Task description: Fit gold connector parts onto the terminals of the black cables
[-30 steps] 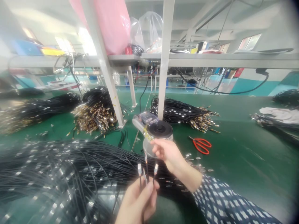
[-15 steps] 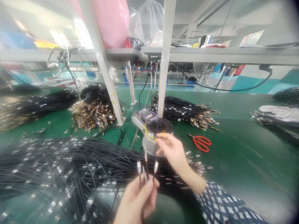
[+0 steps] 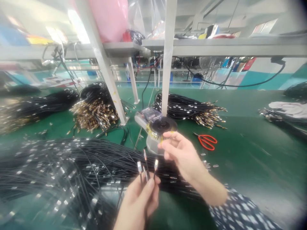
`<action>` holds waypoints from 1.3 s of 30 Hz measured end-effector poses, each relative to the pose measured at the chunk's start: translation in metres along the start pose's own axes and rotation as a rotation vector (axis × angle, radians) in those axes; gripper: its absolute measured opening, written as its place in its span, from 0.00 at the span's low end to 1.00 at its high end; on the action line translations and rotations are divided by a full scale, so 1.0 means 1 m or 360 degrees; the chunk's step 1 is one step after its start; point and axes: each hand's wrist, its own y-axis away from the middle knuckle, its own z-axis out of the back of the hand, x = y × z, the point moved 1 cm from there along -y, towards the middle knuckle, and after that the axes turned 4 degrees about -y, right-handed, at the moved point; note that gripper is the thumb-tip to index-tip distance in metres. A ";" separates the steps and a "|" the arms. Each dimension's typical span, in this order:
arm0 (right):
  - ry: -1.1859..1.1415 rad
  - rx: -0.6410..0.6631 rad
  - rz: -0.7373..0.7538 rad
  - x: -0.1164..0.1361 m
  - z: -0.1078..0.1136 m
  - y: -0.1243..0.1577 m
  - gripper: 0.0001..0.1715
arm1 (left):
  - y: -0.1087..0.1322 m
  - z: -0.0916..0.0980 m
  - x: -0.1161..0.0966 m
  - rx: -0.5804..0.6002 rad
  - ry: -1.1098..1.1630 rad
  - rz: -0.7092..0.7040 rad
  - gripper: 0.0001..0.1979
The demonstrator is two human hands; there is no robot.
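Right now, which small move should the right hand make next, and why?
Probably bring the right hand back to the cable ends pinched upright in the left hand. The right hand's fingertips are at the tape dispenser, seemingly pinching a yellow piece.

Bright, even daylight came from glaring, blown-out windows (image 3: 79,28) at upper left, while the wide-angle view smeared and bent toward its edges, blurring the foreground cable pile (image 3: 59,179).
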 end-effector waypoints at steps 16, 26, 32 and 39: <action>0.1369 0.0929 -0.0461 0.028 0.026 0.053 0.32 | 0.004 -0.006 -0.001 0.0004 -0.0502 -0.0027 0.15; 0.0741 0.0312 -0.0462 -0.011 0.037 0.064 0.27 | 0.005 -0.009 -0.001 -0.0184 -0.0226 -0.0044 0.11; 0.0632 0.0042 -0.0133 -0.021 0.027 0.069 0.08 | 0.005 -0.012 0.002 -0.0147 -0.0196 -0.0067 0.11; 0.0286 -0.0252 0.0034 -0.010 0.031 0.060 0.07 | 0.006 -0.017 0.007 -0.0086 -0.0329 -0.0069 0.10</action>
